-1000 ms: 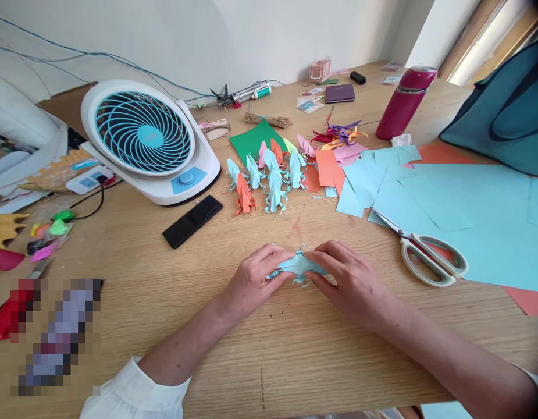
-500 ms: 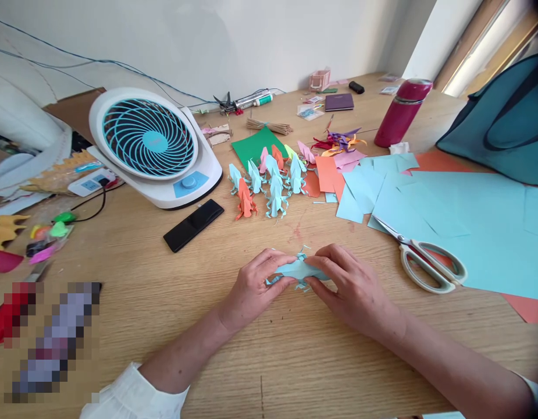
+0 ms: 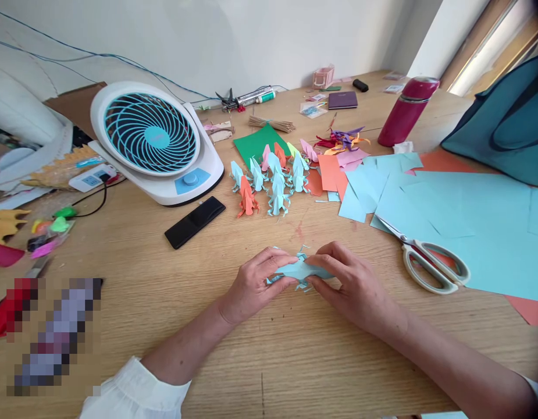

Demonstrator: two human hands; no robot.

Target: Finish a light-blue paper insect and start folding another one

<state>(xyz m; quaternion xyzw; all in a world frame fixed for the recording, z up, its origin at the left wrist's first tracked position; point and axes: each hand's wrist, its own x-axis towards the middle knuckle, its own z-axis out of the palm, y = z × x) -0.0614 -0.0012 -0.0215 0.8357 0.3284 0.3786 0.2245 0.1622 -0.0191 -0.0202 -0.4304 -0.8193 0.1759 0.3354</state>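
Note:
Between my two hands lies a light-blue folded paper figure, just above or on the wooden table, with thin curled strips sticking out at its middle. My left hand pinches its left end between thumb and fingers. The fingers of my right hand are closed on its right end, thumb at the near side. Farther back stands a group of similar folded paper figures: light-blue ones, an orange one and a pink one. My fingers cover both ends of the held figure.
A white fan stands at the left behind a black phone. Scissors lie on the right by blue paper sheets. Beyond them are a magenta bottle, a blue bag, paper scraps and a green sheet.
My right hand has shifted very slightly along the figure, its thumb a little farther right. The whole view has tilted a touch. My left hand keeps the same grip.

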